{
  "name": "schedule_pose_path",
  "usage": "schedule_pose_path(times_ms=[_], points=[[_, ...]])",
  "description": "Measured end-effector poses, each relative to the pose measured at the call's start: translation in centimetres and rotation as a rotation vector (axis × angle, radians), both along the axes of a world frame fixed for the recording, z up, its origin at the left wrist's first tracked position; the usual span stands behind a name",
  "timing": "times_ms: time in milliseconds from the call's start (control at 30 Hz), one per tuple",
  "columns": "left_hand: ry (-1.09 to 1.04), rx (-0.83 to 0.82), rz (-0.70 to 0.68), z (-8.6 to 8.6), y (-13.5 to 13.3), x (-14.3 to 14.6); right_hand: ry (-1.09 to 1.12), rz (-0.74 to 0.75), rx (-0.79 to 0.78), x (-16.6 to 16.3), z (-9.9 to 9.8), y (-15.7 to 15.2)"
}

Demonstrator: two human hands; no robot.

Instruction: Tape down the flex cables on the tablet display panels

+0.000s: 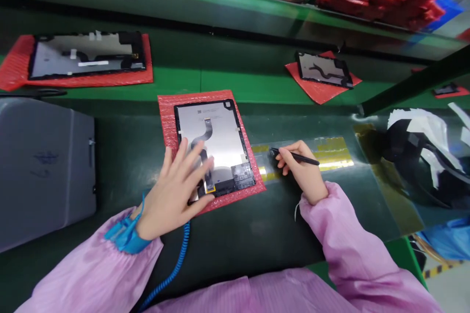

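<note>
A flat rectangular display panel with a silver back and black frame point(229, 144) is being supported on a red bubble-wrap sheet point(167, 120), laid centrally on the dark green bench mat point(238, 249). The panel's lower left is being overlapped by the left hand point(174, 195), its fingers being held fanned apart with nothing gripped; whether the surface is being pressed cannot be told. By the right hand point(304, 173), a slim black pen-like tool point(304, 158) is being pinched between thumb and fingers, its tip being directed towards the panel, apart from it, near amber tape strips point(334, 149). A crinkled blue wrist strap point(130, 234) is being worn on the left wrist. Behind, two similar panels point(110, 54) are being held on red wrapping point(14, 66).
</note>
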State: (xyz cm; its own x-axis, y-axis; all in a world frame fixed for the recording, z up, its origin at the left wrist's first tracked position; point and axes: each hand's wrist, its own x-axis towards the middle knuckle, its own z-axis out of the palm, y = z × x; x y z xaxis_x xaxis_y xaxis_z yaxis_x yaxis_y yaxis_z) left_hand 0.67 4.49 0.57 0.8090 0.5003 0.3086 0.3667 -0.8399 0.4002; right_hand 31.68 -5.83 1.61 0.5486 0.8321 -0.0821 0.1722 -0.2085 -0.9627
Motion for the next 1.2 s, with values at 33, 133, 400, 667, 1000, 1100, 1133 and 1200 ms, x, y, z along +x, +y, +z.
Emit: schedule_pose_path(times_ms=[33,133,400,667,1000,1100,1133,1200], points=[[0.059,0.041,-0.038,-0.2,-0.2,-0.2,-0.011,0.009,-0.011,0.0,0.0,0.3],[0.197,0.096,-0.067,-0.6,-0.6,-0.3,-0.021,0.027,-0.027,-0.1,0.2,0.6],[0.214,0.076,-0.066,-0.4,-0.8,0.1,-0.014,-0.02,-0.01,-0.2,0.1,0.6],[0.071,-0.16,-0.199,0.3,0.3,-1.3,0.16,0.054,0.161,-2.1,0.6,-0.1],[0.04,-0.179,-0.34,0.3,0.6,-2.5,0.346,0.303,0.021,-10.2,1.1,-1.3],[0.064,-0.203,-0.327,0.0,0.6,-2.5,0.345,0.281,-0.006,-10.9,1.0,-1.4],[0.066,-0.208,-0.324,0.0,0.6,-2.5,0.348,0.278,-0.014,-11.1,1.0,-1.4],[0.068,-0.224,-0.321,-0.1,0.7,-2.5,0.351,0.272,-0.021,-11.3,1.0,-1.4]])
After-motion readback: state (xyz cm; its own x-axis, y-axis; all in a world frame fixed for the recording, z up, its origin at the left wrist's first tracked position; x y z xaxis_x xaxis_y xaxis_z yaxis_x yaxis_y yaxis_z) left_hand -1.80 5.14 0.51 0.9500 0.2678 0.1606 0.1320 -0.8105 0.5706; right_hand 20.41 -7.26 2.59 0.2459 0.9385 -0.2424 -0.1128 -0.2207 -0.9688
